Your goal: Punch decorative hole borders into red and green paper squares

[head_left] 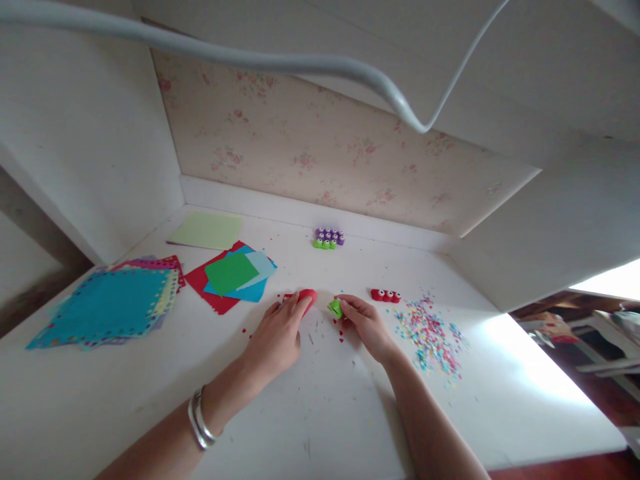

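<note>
My left hand [280,337] is low over the tabletop, its fingers closed on a piece of red paper [309,303] that curls up at the right end. Part of that paper is hidden under the fingers. Just to the right, my right hand [367,327] grips a small lime-green craft punch [335,308] between thumb and fingers. A narrow gap separates the punch from the red paper. Several tiny red cut-outs [341,340] are scattered below the punch and beside my left hand.
Purple and green punches [327,237] stand in rows at the back, with red punches [385,295] to the right. Colourful confetti [433,333] is heaped farther right. Left are hole-edged sheets [115,303], overlapping coloured papers [233,273] and pale green paper [207,230]. A white cable [300,65] crosses above.
</note>
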Tool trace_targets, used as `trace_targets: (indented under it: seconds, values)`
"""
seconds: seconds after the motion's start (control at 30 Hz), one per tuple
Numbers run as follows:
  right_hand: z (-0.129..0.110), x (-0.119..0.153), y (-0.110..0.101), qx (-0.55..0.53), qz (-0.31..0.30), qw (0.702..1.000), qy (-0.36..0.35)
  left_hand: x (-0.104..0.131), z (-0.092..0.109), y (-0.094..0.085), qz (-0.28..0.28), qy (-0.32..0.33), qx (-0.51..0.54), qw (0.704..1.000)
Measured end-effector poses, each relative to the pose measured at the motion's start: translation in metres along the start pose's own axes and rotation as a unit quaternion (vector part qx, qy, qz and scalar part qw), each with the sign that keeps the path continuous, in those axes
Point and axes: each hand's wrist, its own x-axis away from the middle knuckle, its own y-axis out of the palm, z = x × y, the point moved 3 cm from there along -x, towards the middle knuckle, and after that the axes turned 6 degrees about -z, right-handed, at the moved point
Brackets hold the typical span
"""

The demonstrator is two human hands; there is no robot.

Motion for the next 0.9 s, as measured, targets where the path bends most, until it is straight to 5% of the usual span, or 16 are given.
trace_targets:
  seconds: [0.9]
  values:
    - [-0.0017,0.0028,-0.0033,0.12,-0.001,0.987,-0.106,-0.0015,0.0032,-0.0047,0.011,0.042,-0.058,0.997]
